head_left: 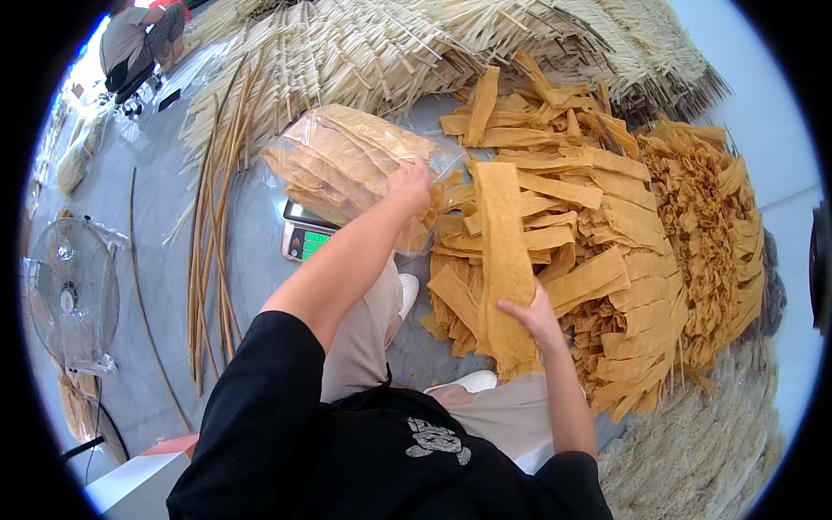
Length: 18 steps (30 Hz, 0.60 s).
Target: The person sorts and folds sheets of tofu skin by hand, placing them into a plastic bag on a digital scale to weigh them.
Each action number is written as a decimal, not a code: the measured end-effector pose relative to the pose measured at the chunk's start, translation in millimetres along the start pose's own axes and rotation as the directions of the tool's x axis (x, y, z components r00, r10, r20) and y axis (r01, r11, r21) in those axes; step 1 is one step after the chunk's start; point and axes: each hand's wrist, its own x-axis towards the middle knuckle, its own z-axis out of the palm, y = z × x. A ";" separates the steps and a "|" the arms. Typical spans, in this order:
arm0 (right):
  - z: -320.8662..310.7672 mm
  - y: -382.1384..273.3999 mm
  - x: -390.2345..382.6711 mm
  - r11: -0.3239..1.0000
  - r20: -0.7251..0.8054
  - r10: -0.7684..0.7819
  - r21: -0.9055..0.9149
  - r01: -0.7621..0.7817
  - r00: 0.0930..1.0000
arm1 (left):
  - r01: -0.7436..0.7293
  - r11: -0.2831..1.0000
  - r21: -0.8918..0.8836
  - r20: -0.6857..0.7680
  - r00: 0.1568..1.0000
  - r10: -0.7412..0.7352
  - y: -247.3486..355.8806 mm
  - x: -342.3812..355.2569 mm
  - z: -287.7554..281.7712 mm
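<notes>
My right hand [533, 316] is closed on the lower end of a long, flat yellow-brown strip [504, 251], which looks like dried tofu skin. The strip stretches away from me over a heap of similar strips [598, 204]. At the near right edge of a clear plastic bag [347, 147], my left hand [412, 185] grips the film, its fingertips partly hidden. Several lighter strips lie side by side inside the bag. Beneath the bag is a digital scale [303, 243] with a lit green display, its top mostly covered.
Long thin sticks [212, 234] lie on the grey floor to the left, near a standing fan [74, 290]. Pale strips on sticks [364, 52] pile up at the back. More crinkled strips [702, 234] are heaped at right. Another person [139, 39] sits far left.
</notes>
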 end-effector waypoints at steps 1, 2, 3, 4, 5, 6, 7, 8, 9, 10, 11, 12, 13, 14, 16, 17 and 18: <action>-0.7 3.6 -4.2 1.000 0.043 0.000 0.011 0.000 0.999 | -0.033 0.999 0.000 -0.050 0.998 0.033 -6.7 4.5 1.9; -1.5 9.7 -5.4 0.996 0.055 -0.036 -0.083 0.040 0.998 | -0.066 0.998 0.003 -0.100 0.993 0.066 -14.4 8.5 3.2; -2.2 17.5 -4.6 0.981 0.072 -0.071 -0.175 0.083 0.995 | -0.097 0.995 0.008 -0.151 0.984 0.097 -20.9 11.7 5.2; -3.6 22.3 -4.3 0.957 0.085 -0.102 -0.264 0.121 0.991 | -0.086 0.995 -0.047 -0.173 0.982 0.076 -20.9 11.0 2.2; -2.8 18.7 -4.2 0.941 0.106 -0.111 -0.309 0.138 0.988 | -0.075 0.992 -0.100 -0.194 0.979 0.054 -19.5 8.2 -6.2; -0.4 12.2 -3.5 0.923 0.128 -0.119 -0.352 0.157 0.985 | -0.063 0.986 -0.154 -0.215 0.976 0.029 -17.7 5.2 -14.2; 2.4 6.8 -0.8 0.901 0.154 -0.129 -0.394 0.181 0.980 | -0.079 0.987 -0.139 -0.238 0.970 0.044 -15.0 0.4 -20.8; 4.4 4.8 3.2 0.906 0.175 -0.139 -0.376 0.196 0.975 | -0.095 0.988 -0.124 -0.261 0.963 0.059 -10.6 -6.4 -25.5; 6.2 2.9 7.6 0.910 0.196 -0.148 -0.357 0.211 0.969 | -0.109 0.988 -0.109 -0.284 0.956 0.074 -6.7 -10.5 -28.6; 8.5 0.2 12.9 0.913 0.223 -0.158 -0.338 0.228 0.962 | -0.122 0.989 -0.086 -0.285 0.954 0.093 -5.9 -12.9 -32.2; 9.0 -3.2 19.9 0.909 0.268 -0.142 -0.347 0.233 0.953 | -0.136 0.989 -0.063 -0.285 0.952 0.112 -5.0 -14.5 -35.0; 8.3 -7.1 28.1 0.904 0.311 -0.125 -0.356 0.238 0.942 | -0.149 0.988 -0.041 -0.284 0.950 0.132 -4.1 -15.7 -36.3; 8.1 -11.1 36.1 0.898 0.353 -0.110 -0.365 0.245 0.929 | -0.156 0.987 -0.027 -0.292 0.946 0.141 -3.3 -15.8 -36.6; 8.1 -11.1 43.7 0.898 0.367 -0.111 -0.360 0.252 0.923 | -0.163 0.987 -0.014 -0.299 0.942 0.151 -2.5 -15.8 -35.4; 9.1 -2.6 63.6 0.900 0.399 -0.113 -0.347 0.263 0.910 | -0.203 0.979 0.003 -0.304 0.933 0.194 -2.1 -14.0 -31.2; 9.0 0.5 75.8 0.884 0.417 -0.129 -0.363 0.295 0.899 | -0.240 0.971 0.004 -0.303 0.925 0.230 -1.2 -12.3 -28.1; 9.1 2.5 90.3 0.867 0.436 -0.145 -0.377 0.327 0.888 | -0.277 0.961 0.006 -0.301 0.916 0.266 -0.3 -10.7 -24.7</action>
